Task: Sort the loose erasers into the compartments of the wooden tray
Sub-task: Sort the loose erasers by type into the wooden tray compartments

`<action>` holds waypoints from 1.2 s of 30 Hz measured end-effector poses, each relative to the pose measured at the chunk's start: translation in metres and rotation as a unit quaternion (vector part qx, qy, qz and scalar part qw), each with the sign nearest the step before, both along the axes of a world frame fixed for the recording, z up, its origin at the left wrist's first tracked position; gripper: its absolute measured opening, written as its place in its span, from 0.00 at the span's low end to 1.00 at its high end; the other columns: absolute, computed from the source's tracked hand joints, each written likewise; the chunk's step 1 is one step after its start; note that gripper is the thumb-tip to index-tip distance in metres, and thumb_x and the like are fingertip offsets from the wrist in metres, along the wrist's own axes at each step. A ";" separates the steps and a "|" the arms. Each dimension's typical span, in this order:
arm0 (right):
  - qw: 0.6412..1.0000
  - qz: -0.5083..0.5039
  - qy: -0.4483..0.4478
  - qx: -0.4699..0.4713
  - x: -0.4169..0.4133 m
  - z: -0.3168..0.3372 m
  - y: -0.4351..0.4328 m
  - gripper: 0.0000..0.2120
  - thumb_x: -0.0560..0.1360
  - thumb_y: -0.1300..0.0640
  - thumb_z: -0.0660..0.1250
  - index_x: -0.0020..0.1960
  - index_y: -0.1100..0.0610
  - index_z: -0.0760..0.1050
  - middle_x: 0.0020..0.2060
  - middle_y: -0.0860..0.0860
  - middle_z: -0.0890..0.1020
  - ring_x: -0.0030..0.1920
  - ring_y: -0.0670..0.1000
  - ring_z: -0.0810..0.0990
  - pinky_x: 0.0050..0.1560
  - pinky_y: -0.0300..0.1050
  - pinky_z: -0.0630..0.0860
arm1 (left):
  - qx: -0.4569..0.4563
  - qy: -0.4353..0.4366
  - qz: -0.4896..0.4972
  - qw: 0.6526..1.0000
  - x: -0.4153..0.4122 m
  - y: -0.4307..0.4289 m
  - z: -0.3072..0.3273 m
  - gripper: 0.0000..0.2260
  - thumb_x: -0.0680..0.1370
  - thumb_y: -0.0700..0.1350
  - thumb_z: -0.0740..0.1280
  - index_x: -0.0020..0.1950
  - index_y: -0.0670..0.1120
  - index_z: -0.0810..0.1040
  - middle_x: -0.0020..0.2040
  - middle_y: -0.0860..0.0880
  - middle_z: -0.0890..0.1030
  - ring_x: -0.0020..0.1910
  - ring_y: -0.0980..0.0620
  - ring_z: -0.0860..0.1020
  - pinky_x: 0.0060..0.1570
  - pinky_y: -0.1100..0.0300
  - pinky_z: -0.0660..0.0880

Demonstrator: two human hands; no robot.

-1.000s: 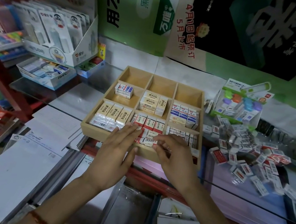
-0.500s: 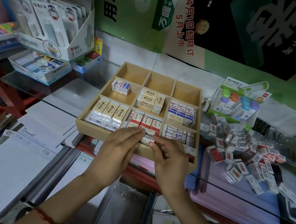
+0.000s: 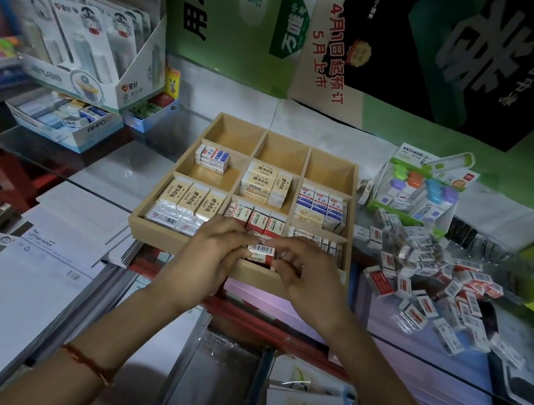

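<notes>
The left hand (image 3: 213,253) and right hand (image 3: 310,271) pinch 1 eraser (image 3: 260,253) over the tray's (image 3: 234,135) front-middle compartment; the next move is probably seating it flush.

The left hand (image 3: 212,256) and the right hand (image 3: 309,278) meet over the front middle compartment of the wooden tray (image 3: 157,234). They pinch one red-and-white eraser (image 3: 260,254) (barcode side up) between curled fingertips. Other compartments hold stacked cream, blue-and-white and red-labelled erasers. Just right of the tray lies a pile of loose erasers (image 3: 437,283), with a green display box (image 3: 416,193) behind it.
</notes>
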State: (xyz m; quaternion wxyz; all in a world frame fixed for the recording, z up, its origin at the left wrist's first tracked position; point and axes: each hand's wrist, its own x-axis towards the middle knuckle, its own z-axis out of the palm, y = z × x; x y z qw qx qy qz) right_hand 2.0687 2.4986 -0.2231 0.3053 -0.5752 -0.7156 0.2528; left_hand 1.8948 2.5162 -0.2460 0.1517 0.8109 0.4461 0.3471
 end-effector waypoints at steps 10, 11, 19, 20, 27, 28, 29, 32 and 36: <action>0.997 -0.040 0.059 -0.003 -0.001 -0.002 -0.004 0.10 0.73 0.66 0.67 0.53 0.59 0.80 0.38 0.46 0.79 0.37 0.31 0.76 0.42 0.21 0.68 | -0.014 0.012 -0.025 1.000 0.000 0.007 0.008 0.12 0.73 0.39 0.64 0.53 0.40 0.82 0.45 0.45 0.79 0.48 0.57 0.70 0.53 0.80 0.60; 0.996 -0.042 0.075 -0.015 0.000 -0.002 -0.004 0.10 0.73 0.67 0.67 0.52 0.59 0.80 0.37 0.45 0.79 0.37 0.29 0.75 0.42 0.21 0.68 | -0.018 0.010 -0.026 0.999 0.000 0.008 0.009 0.12 0.73 0.39 0.64 0.53 0.40 0.82 0.45 0.46 0.79 0.48 0.57 0.69 0.52 0.80 0.60; 0.999 -0.035 0.014 -0.004 -0.002 -0.001 0.000 0.09 0.72 0.62 0.69 0.53 0.56 0.81 0.45 0.53 0.80 0.42 0.43 0.76 0.47 0.27 0.69 | -0.036 0.021 -0.041 0.998 -0.006 0.012 0.013 0.11 0.73 0.35 0.67 0.54 0.40 0.82 0.45 0.45 0.78 0.47 0.56 0.69 0.51 0.80 0.60; 0.999 -0.032 0.001 0.001 -0.001 -0.001 0.000 0.09 0.73 0.62 0.69 0.52 0.56 0.81 0.45 0.52 0.79 0.44 0.45 0.75 0.48 0.29 0.69 | -0.037 0.020 -0.041 0.998 -0.006 0.011 0.013 0.11 0.73 0.35 0.67 0.54 0.40 0.82 0.45 0.44 0.78 0.48 0.56 0.69 0.51 0.80 0.60; 0.999 0.034 -0.023 0.021 0.001 -0.001 0.004 0.09 0.73 0.60 0.69 0.53 0.56 0.79 0.38 0.39 0.70 0.39 0.39 0.70 0.42 0.29 0.65 | -0.046 0.014 -0.052 0.997 -0.001 0.011 0.010 0.14 0.73 0.41 0.63 0.55 0.42 0.81 0.42 0.46 0.76 0.45 0.57 0.69 0.48 0.78 0.62; 0.998 0.038 -0.024 0.032 0.000 -0.001 0.005 0.09 0.73 0.61 0.69 0.53 0.57 0.80 0.37 0.38 0.70 0.38 0.38 0.70 0.42 0.26 0.65 | -0.045 0.014 -0.055 0.997 -0.002 0.012 0.010 0.14 0.73 0.41 0.64 0.56 0.42 0.81 0.42 0.46 0.77 0.45 0.57 0.69 0.47 0.76 0.63; 0.998 0.039 -0.027 0.047 -0.001 -0.002 0.006 0.09 0.73 0.62 0.69 0.52 0.58 0.80 0.37 0.38 0.70 0.38 0.37 0.69 0.42 0.25 0.65 | -0.043 0.013 -0.056 0.997 -0.002 0.012 0.010 0.13 0.73 0.41 0.65 0.56 0.42 0.81 0.43 0.46 0.78 0.46 0.56 0.70 0.47 0.75 0.64; 0.995 0.050 -0.052 0.076 -0.003 -0.004 0.006 0.11 0.73 0.65 0.67 0.55 0.62 0.80 0.42 0.47 0.73 0.41 0.41 0.71 0.46 0.23 0.64 | -0.044 -0.001 -0.024 0.999 -0.009 0.010 0.009 0.15 0.74 0.39 0.69 0.61 0.46 0.78 0.48 0.52 0.79 0.48 0.60 0.72 0.51 0.70 0.66; 0.995 0.048 -0.044 0.072 0.001 -0.001 0.009 0.11 0.74 0.64 0.65 0.56 0.61 0.79 0.41 0.42 0.70 0.43 0.41 0.70 0.48 0.26 0.63 | -0.009 0.052 -0.015 0.998 -0.021 0.004 -0.001 0.15 0.75 0.38 0.63 0.61 0.45 0.77 0.54 0.50 0.81 0.53 0.54 0.75 0.56 0.62 0.67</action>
